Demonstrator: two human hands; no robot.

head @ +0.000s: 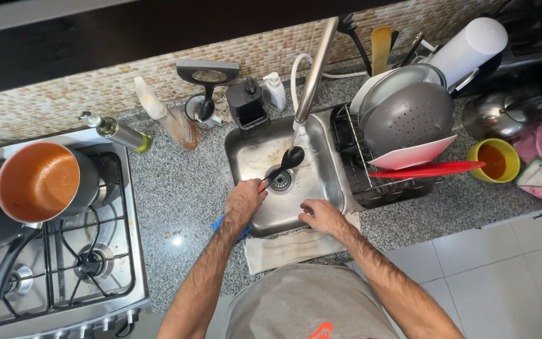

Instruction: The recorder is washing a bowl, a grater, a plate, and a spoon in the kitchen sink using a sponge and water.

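From my remote view, my left hand (244, 202) is closed around the handle of a black ladle (286, 162), holding it over the stainless sink (246, 150) with its bowl just under the tap spout (312, 75) and above the drain (280, 181). My right hand (321, 215) rests on the sink's front rim, fingers curled; I cannot tell whether it grips anything. A pale cloth (290, 246) lies on the granite counter (177, 188) just below that hand, and a blue item (219, 224), partly hidden under my left wrist, sits at the sink's left edge.

To the right, a dish rack (371, 188) carries a grey colander (409, 119), a pink plate (412, 155) and a red utensil (428, 169). A yellow cup (494, 160) stands beside it. To the left, a gas stove (51, 251) holds a pot (39, 182) of orange sauce.
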